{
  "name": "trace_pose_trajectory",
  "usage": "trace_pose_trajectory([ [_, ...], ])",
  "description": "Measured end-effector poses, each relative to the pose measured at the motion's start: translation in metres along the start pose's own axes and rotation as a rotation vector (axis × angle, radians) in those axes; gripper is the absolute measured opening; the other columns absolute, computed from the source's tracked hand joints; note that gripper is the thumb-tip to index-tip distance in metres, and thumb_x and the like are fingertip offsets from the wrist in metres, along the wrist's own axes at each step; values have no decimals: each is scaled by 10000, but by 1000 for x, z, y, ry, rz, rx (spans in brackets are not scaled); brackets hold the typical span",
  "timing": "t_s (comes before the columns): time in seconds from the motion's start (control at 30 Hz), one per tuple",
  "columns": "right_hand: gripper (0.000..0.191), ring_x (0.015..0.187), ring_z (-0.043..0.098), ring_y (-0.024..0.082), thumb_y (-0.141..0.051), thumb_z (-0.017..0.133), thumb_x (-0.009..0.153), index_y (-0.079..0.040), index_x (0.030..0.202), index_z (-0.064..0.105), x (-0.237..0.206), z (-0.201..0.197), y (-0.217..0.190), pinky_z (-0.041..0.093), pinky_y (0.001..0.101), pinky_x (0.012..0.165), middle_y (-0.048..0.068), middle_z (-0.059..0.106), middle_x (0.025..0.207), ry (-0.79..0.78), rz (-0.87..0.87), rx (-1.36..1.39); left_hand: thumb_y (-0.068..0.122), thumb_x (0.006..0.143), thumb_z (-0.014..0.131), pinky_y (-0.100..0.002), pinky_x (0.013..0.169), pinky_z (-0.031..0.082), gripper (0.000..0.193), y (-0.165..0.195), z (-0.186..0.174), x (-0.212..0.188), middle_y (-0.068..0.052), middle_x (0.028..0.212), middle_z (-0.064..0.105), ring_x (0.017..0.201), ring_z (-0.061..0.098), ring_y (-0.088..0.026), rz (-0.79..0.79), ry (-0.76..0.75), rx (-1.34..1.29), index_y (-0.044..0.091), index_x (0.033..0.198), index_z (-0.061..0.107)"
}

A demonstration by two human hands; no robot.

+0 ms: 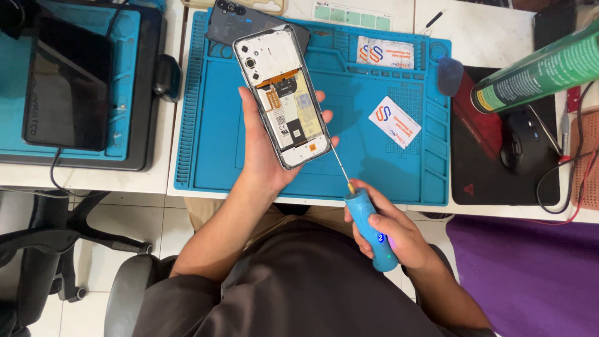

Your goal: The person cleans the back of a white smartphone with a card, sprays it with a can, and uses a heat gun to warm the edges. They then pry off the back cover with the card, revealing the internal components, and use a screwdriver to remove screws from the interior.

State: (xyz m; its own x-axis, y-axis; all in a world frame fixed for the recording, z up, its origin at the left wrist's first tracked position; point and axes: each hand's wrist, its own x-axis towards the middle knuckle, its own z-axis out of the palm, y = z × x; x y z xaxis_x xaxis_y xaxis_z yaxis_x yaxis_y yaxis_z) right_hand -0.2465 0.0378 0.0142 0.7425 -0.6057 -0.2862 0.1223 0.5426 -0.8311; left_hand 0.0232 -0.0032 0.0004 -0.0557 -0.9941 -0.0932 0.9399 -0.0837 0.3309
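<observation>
Opened phone point(282, 97) tilted above mat, blue electric screwdriver point(369, 226) at its lower corner

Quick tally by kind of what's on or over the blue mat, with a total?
Opened phone, in left hand: 1
Electric screwdriver, in right hand: 1
Dark back cover: 1
White packets: 2
Blue pick: 1
Total: 6

Bright, even overhead light fills my view; soft shadows fall under my left hand point(265, 146) on the blue repair mat point(212, 125). Edges bend slightly, focus stays sharp.
</observation>
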Motion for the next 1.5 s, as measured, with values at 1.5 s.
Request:
trace_pose_trajectory([
  [1.5,676,681,561,166,-171,462,1027,1,1620,188,19,7,-6,503,314,585,182,531,1190,44,-93,-94,826,963,266,-595,961,584,932,-8,7,-2,-164,1299,625,1126,663,-290,-43,-39,-11,87,1490,476],
])
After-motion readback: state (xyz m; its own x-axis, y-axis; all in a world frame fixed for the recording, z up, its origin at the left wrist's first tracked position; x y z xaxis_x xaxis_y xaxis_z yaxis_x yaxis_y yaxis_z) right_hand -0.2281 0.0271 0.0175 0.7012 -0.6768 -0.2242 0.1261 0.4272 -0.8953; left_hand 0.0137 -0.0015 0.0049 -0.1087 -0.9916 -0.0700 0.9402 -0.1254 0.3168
